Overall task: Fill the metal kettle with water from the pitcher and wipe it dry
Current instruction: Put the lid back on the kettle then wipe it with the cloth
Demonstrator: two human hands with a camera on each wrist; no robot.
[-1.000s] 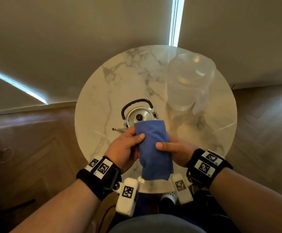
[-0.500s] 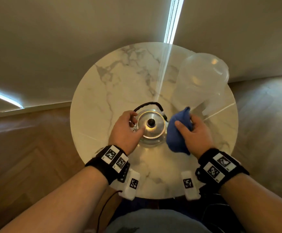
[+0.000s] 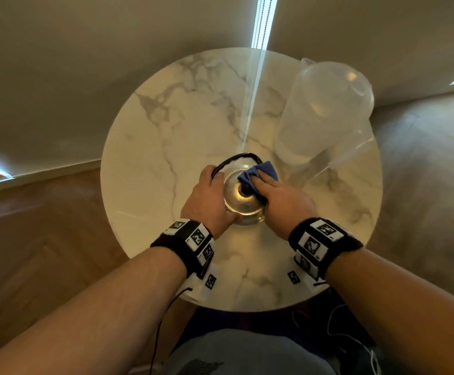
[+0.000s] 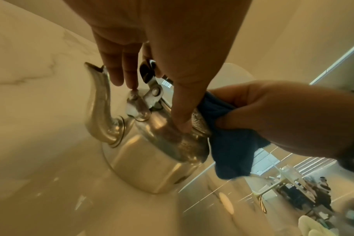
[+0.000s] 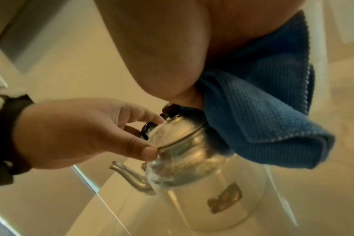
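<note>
Kettle [image 3: 243, 204] steadied by curled left fingers [image 5: 144, 150]; right fingers [image 3: 267, 177] press cloth [image 3: 250, 175] on lid.

One round marble table [image 3: 166, 131] carries three things: one metal kettle [image 3: 243, 205] at about six o'clock from its centre, one clear pitcher [image 3: 326, 109] at two o'clock, and one blue cloth [image 3: 261, 170] on the kettle's lid. Two hands, the left hand [image 3: 207, 198] and the right hand [image 3: 285, 201], meet at the kettle. Two wrists wear one black band [image 3: 190, 244] each.
</note>
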